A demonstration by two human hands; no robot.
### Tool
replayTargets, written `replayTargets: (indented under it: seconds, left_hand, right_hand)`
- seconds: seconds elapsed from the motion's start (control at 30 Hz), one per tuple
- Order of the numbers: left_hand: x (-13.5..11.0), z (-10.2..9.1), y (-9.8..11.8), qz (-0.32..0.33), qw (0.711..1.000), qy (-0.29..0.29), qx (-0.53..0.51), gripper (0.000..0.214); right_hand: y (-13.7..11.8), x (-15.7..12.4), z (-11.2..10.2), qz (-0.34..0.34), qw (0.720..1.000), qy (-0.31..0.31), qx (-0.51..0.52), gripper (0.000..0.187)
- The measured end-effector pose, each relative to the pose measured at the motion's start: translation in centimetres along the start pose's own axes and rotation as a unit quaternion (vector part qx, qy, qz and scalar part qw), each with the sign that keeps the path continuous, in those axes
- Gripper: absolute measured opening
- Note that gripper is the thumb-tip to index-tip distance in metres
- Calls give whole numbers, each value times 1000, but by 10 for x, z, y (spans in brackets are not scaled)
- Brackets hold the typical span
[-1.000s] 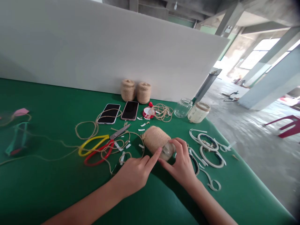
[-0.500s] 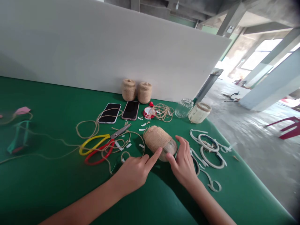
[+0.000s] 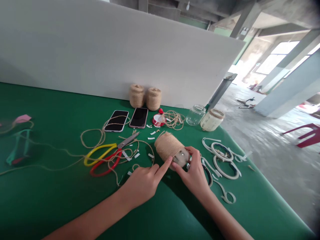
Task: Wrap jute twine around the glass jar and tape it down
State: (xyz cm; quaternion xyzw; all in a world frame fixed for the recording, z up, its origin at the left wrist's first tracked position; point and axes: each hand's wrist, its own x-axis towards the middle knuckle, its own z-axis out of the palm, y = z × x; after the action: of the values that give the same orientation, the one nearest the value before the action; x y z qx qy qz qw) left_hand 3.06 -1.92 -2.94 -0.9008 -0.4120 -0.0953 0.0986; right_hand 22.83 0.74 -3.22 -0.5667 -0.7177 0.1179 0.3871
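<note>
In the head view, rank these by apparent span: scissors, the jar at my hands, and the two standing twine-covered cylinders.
Largest to smallest:
1. Scissors
2. Twine-wrapped jar
3. Left cylinder and right cylinder: too alike to rank

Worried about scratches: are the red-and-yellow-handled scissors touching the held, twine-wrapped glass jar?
Apart. The head view shows green table between the scissors and the jar.

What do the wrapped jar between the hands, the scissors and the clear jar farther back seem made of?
Wrapped jar: probably glass, its bare end see-through and shiny, under matt, fuzzy tan twine, perhaps jute.
Scissors: apparently metal blades, grey with slight sheen; smooth yellow and red handles, likely plastic.
Clear jar: glossy and transparent, likely glass, though plastic remains possible.
</note>
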Motion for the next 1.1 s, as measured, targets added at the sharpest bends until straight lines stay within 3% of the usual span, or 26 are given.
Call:
replayTargets:
  seconds: [0.17,0.27,0.37,0.53,0.67,0.83,1.1]
  left_hand:
    - [2,-3,-1,-1,1000,-15,-3,72]
    - [2,-2,-1,1,1000,-17,-13,72]
    - [0,-1,0,0,1000,-23,-14,73]
    - [-2,1,0,-3,1000,-24,-12,72]
    - [-1,2,0,-6,1000,-23,-18,71]
    - [-1,4,-1,-3,999,-13,-30,72]
    - [0,3,-2,-2,998,8,-60,72]
  right_hand:
    - [4,1,0,51,998,-25,31,47]
    - [3,2,-4,48,998,-48,-9,44]
    - [1,2,-7,7,995,-51,-89,46]
    - [-1,1,-8,-90,985,5,-149,79]
    - [-1,1,-8,-132,986,-25,-103,64]
    - [-2,1,-8,-67,996,-16,-55,61]
    - [1,3,-6,28,998,-50,30,44]
